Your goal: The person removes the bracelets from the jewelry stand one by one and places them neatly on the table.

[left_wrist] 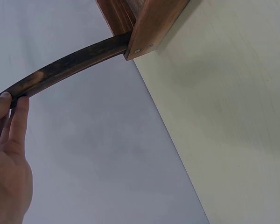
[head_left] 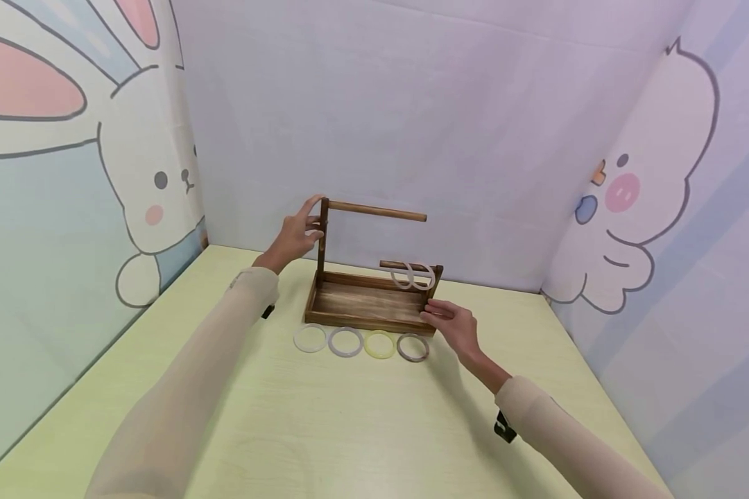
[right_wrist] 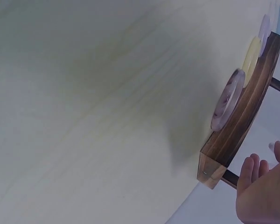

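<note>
A dark wooden rack (head_left: 370,321) stands on the table, with a tray base, a tall post on the left and a short post on the right. My left hand (head_left: 295,235) pinches the tall post (left_wrist: 65,67) near its top between thumb and fingers. Beside the short post is my right hand (head_left: 454,326), fingers fairly straight, fingertips right at the post's lower part. Two pale bangles (head_left: 423,284) hang on the lower bar. Lined up before the tray lie a whitish bangle (head_left: 296,344), a pale lavender one (head_left: 332,348), a yellow one (head_left: 379,355) and a mottled purple-brown one (right_wrist: 216,122).
The upper bar (head_left: 377,211) of the rack carries nothing. A pale curtain (head_left: 374,125) stands close behind the rack, with cartoon-printed cloth at both sides. The light wood table (head_left: 324,430) stretches toward me under both forearms.
</note>
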A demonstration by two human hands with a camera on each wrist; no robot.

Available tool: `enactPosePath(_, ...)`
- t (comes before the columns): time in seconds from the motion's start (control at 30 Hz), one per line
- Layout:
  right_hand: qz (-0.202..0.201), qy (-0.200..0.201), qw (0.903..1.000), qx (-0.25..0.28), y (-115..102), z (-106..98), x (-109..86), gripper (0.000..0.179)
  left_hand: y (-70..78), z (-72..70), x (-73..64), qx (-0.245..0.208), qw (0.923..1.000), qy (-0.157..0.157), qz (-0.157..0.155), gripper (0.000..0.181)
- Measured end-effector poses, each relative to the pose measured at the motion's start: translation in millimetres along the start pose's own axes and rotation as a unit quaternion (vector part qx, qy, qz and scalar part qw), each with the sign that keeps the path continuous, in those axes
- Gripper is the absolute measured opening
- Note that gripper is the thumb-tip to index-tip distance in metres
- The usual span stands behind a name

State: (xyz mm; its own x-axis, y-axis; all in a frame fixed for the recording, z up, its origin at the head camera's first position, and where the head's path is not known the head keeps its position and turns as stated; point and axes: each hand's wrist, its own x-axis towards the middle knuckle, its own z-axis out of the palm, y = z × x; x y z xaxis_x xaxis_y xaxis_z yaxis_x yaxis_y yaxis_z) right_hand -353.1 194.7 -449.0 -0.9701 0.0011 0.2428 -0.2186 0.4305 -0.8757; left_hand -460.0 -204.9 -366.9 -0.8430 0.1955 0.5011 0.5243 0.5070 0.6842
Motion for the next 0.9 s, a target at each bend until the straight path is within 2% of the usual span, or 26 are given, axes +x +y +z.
enactPosePath(0.3,-0.016,0.011,0.9994,0.03,-4,10,11.6,0.039,-1.7,0.6,2.1,0.008,1.0,0.0,0.0,0.089)
enactPosePath(0.67,-0.05,0.014,0.9984,0.02,-11,17,25.0,0.039,-4.5,1.9,4.5,0.003,1.0,0.004,0.008,0.089)
enactPosePath(0.9,-0.057,0.019,0.9975,0.036,-16,21,32.9,0.039,-3.8,3.7,4.2,0.007,0.9997,0.013,0.021,0.088)
